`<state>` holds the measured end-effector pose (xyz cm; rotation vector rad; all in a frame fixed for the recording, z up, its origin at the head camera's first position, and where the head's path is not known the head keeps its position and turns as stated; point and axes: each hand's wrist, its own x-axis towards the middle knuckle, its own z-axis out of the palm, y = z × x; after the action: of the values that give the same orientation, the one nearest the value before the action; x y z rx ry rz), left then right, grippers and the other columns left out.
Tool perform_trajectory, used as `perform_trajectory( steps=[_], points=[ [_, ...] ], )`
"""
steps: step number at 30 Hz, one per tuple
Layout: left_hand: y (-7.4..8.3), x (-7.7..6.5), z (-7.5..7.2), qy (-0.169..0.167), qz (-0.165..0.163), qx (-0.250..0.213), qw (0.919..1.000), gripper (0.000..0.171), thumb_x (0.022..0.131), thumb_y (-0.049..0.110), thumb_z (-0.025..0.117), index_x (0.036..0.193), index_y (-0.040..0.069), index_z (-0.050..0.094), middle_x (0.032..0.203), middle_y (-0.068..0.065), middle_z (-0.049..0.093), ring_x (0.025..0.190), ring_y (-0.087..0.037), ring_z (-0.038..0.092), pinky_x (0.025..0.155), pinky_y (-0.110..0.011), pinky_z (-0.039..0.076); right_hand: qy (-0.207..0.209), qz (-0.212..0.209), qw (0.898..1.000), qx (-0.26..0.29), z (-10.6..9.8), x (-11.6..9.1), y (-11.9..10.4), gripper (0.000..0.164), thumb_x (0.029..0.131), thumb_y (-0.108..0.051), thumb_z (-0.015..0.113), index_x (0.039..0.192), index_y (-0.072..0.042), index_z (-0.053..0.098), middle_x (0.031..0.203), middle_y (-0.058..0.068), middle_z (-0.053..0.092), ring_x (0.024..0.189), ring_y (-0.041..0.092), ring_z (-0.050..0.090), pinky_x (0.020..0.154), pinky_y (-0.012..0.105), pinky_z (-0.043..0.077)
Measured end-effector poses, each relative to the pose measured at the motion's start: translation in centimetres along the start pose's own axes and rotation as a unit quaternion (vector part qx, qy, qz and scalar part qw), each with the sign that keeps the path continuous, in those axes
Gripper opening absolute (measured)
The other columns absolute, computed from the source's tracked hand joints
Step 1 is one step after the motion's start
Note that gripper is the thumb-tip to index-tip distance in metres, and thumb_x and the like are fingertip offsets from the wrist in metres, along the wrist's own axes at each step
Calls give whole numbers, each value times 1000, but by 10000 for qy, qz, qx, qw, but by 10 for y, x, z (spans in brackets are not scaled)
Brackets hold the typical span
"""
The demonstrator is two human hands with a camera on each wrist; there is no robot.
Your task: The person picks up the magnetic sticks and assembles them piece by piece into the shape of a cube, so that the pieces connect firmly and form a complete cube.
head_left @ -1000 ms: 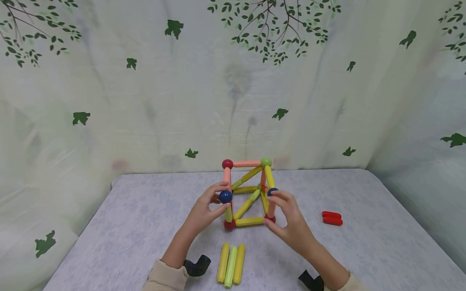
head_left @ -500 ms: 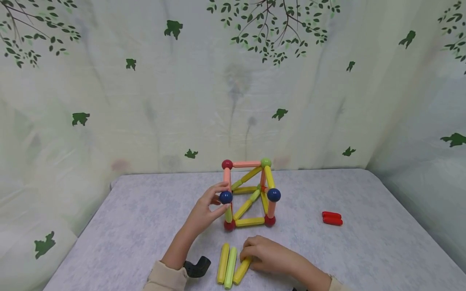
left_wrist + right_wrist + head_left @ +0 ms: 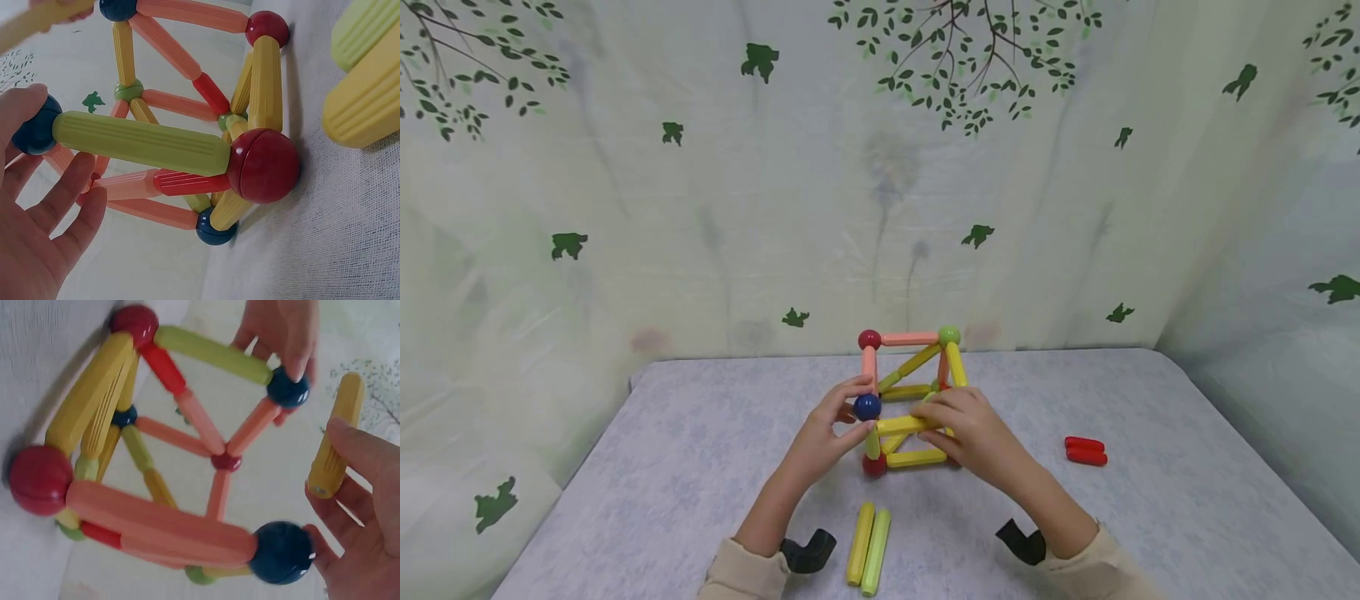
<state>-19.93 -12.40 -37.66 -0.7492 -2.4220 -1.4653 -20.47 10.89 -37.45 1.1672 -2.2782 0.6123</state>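
A cube-like frame (image 3: pixel 910 339) of coloured rods and balls stands on the table. My left hand (image 3: pixel 818 437) pinches the blue ball (image 3: pixel 867 407) at its near left upper corner, above a light green upright rod (image 3: pixel 144 142). Between thumb and fingers of my right hand (image 3: pixel 983 437) is a yellow rod (image 3: pixel 901 426), held level across the frame's near side in the head view. In the right wrist view that rod is apart from both blue balls. The right blue ball (image 3: pixel 282 552) tops a pink rod (image 3: pixel 159 515); my right hand hides it in the head view.
A yellow rod (image 3: pixel 861 543) and a light green rod (image 3: pixel 876 553) lie side by side in front of the frame. Two short red rods (image 3: pixel 1086 456) lie to the right. Behind the table (image 3: pixel 715 467) hangs a leaf-printed curtain (image 3: pixel 737 208).
My right hand left the right blue ball, took the rightmost yellow rod from the table and raised it to the frame's near side. My left hand stayed on its blue ball.
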Motion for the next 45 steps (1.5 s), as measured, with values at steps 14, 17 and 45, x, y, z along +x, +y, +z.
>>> perform_trajectory(
  steps=[14,17,45],
  points=[
    [-7,0,7,40,108,61,9999,45,80,3,66,122,2,48,132,-13,43,95,-24,54,78,-43,47,92,506,9976,-470,6,5,16,30,72,-13,75,101,-9,66,93,0,60,87,15,53,79,30,45],
    [-20,1,11,145,140,101,9997,47,80,6,67,123,7,49,133,-8,43,93,-21,54,77,-42,47,66,475,9969,-617,9,8,14,29,72,-14,76,99,-10,66,92,-1,60,85,14,53,79,30,45],
    [-38,-60,18,-1849,-2362,848,9502,62,80,31,67,128,5,39,108,-9,45,76,-16,48,58,-28,44,-1383,3260,9352,78,-55,-139,95,39,75,-6,71,111,1,58,107,15,57,101,34,51,82,48,43]
  ],
)
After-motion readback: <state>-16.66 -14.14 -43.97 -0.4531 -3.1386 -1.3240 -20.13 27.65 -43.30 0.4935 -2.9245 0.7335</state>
